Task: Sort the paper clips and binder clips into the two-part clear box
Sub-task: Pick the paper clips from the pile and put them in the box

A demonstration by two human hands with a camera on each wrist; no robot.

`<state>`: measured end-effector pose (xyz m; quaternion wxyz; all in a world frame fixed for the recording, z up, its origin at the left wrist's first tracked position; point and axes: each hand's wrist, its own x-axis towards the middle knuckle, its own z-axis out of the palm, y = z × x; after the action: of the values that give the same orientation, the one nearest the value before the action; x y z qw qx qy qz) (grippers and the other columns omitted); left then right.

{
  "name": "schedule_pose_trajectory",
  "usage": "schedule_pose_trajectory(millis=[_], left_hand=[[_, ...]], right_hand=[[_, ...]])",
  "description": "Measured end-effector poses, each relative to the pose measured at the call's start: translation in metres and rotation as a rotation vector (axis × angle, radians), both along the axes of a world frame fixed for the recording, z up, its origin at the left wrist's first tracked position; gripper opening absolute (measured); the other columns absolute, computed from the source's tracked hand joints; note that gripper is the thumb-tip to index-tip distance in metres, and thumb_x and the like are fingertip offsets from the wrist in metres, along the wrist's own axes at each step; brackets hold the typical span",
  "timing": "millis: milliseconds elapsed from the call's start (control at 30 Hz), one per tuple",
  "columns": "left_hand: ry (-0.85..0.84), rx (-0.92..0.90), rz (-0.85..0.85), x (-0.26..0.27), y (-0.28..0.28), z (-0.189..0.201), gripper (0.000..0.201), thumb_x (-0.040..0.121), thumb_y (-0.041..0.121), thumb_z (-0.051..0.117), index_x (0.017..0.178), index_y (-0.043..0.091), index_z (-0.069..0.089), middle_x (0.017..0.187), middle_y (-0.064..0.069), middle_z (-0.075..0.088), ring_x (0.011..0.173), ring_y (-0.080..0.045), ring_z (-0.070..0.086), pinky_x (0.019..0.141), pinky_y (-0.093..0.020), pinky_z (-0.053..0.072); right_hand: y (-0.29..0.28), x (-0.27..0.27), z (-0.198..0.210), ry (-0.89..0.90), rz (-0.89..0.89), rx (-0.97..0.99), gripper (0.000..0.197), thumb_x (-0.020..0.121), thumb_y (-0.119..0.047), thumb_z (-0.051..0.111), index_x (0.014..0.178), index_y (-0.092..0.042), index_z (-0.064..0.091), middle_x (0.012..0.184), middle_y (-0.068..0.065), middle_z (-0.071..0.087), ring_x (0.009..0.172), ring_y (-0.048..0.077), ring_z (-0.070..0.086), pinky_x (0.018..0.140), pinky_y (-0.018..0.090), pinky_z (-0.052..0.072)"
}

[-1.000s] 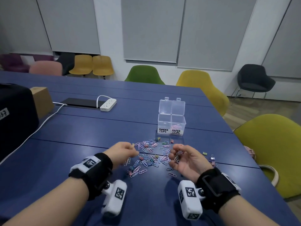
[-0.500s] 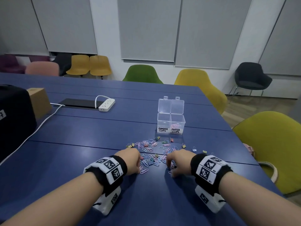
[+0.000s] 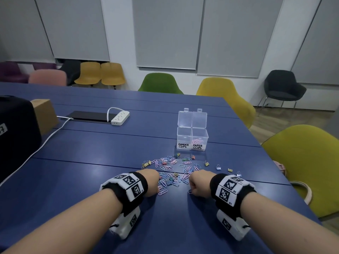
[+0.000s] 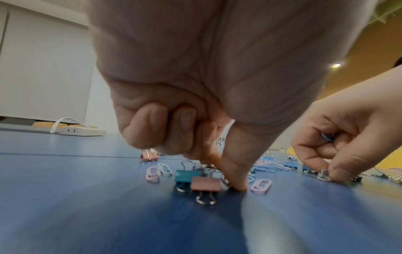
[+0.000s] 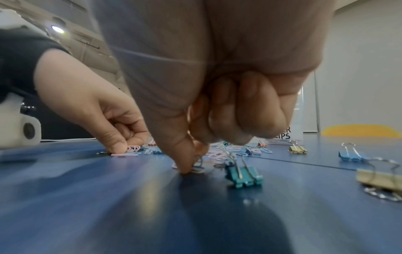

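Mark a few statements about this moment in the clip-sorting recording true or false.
1. The box has both lids open. True.
2. The binder-clip half holds pink clips. False: the pink ones lie in the half labelled paper clips; the other looks empty.
3. Both hands are down at the pile. True.
4. The right hand is lifted over the box. False: its fingertips are on the table.
5. The left hand has curled fingers. True.
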<state>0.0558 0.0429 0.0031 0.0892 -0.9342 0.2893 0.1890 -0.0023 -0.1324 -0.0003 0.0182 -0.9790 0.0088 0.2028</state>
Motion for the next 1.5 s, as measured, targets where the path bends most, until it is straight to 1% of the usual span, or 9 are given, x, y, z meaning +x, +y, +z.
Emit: schedule_pose_trajectory(millis=[200,433,600,733,900,1033,1133,1333,1500], left_hand=[[0.004,0.02,0.035,-0.001,-0.001,-0.001,0.021,0.092,0.024,0.051,0.079,0.009,0.052,0.066,-0.003,0.045,0.081,-0.029,0.054,0.083,-0.036,0.052],[-0.016,0.05,0.035,-0.004,-0.002,-0.003,0.031,0.095,0.022,0.046,0.11,0.0,0.062,0.114,-0.016,0.065,0.108,-0.032,0.061,0.086,-0.037,0.05],[0.046,-0.067,0.085,0.0,0.001,0.007,0.03,0.096,0.027,0.045,0.07,0.013,0.051,0.072,-0.004,0.05,0.079,-0.023,0.051,0.076,-0.033,0.046],[0.324,-0.583,0.338,0.013,0.02,0.007,0.035,0.093,0.031,0.053,0.062,0.018,0.043,0.061,0.0,0.04,0.053,-0.017,0.037,0.056,-0.026,0.035],[0.936,-1.474,0.831,0.017,0.037,0.007,0.02,0.096,0.01,0.049,0.077,0.006,0.053,0.067,-0.006,0.051,0.057,-0.015,0.049,0.046,-0.023,0.049],[1.071,-1.75,0.958,0.019,0.048,0.009,0.017,0.095,0.008,0.052,0.08,0.001,0.059,0.064,-0.007,0.06,0.048,-0.013,0.061,0.049,-0.021,0.056],[1.079,-1.841,0.962,0.019,0.052,0.002,0.012,0.093,0.006,0.053,0.086,0.0,0.061,0.064,-0.007,0.06,0.049,-0.012,0.061,0.049,-0.02,0.056],[1.147,-1.964,1.03,0.026,0.055,-0.003,0.016,0.078,0.004,0.044,0.086,0.0,0.057,0.07,-0.009,0.048,0.058,-0.018,0.049,0.049,-0.025,0.053],[1.026,-1.663,1.03,0.032,0.051,-0.004,0.027,0.091,0.021,0.042,0.065,0.012,0.043,0.052,-0.001,0.039,0.039,-0.012,0.034,0.037,-0.016,0.029]], right_hand=[[-0.001,0.001,0.001,-0.032,0.003,-0.014,0.02,0.087,-0.017,0.059,0.103,-0.008,0.066,0.109,0.012,0.069,0.101,0.029,0.064,0.083,0.033,0.051],[0.004,0.0,0.002,-0.052,0.014,-0.018,0.013,0.086,-0.011,0.057,0.095,-0.008,0.067,0.106,0.013,0.07,0.085,0.027,0.061,0.076,0.031,0.05],[0.009,-0.001,0.002,-0.022,0.032,-0.109,0.028,0.09,-0.011,0.05,0.063,-0.011,0.043,0.076,0.01,0.055,0.076,0.028,0.05,0.068,0.029,0.043],[0.009,0.0,0.003,-0.037,-0.002,-0.052,0.027,0.088,-0.011,0.046,0.062,-0.011,0.042,0.065,0.006,0.047,0.069,0.026,0.049,0.065,0.028,0.042],[-0.014,0.004,0.014,-0.24,-0.321,0.665,0.024,0.089,-0.007,0.045,0.067,-0.012,0.041,0.058,0.002,0.039,0.047,0.013,0.034,0.045,0.023,0.033],[-0.022,-0.002,0.007,-0.198,-0.857,1.678,0.026,0.09,-0.005,0.039,0.067,-0.017,0.034,0.056,0.0,0.03,0.042,0.012,0.026,0.038,0.019,0.024],[-0.025,-0.007,-0.001,-0.175,-0.981,2.03,0.012,0.082,-0.005,0.039,0.072,-0.012,0.039,0.067,0.007,0.043,0.05,0.017,0.042,0.038,0.021,0.034],[-0.025,-0.012,-0.007,-0.217,-0.999,2.221,0.008,0.064,-0.006,0.045,0.07,-0.01,0.041,0.068,0.008,0.048,0.048,0.016,0.046,0.039,0.019,0.035],[-0.026,-0.005,-0.003,-0.134,-0.964,2.002,0.027,0.082,-0.014,0.053,0.064,-0.019,0.033,0.046,-0.004,0.034,0.031,0.006,0.027,0.03,0.012,0.017]])
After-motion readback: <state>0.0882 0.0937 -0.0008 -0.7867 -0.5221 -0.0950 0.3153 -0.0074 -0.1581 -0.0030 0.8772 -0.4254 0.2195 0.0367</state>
